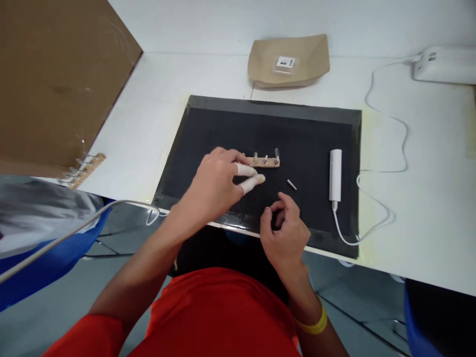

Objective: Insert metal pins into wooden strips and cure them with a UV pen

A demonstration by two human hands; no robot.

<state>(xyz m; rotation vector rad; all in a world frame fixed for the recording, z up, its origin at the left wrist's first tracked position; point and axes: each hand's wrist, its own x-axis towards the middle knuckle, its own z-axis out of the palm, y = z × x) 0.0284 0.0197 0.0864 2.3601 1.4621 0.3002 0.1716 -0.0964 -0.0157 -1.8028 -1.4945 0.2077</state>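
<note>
Tan strip (260, 164), perhaps wooden, lying flat, fittings (256, 158) on top

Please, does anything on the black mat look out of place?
Perhaps one thing: a small white stick lies loose and slanted on the black mat, apart from the brown strip. I see no spill.

Smooth white worktop (431, 198), plain white wall (201, 25) behind. Large flat brown panel (55, 79), left. Grey floor (40, 327) below; thin dark metal bars (107, 256); black-and-blue seat (442, 317) cut off lower right. Light soft, whitish.
</note>
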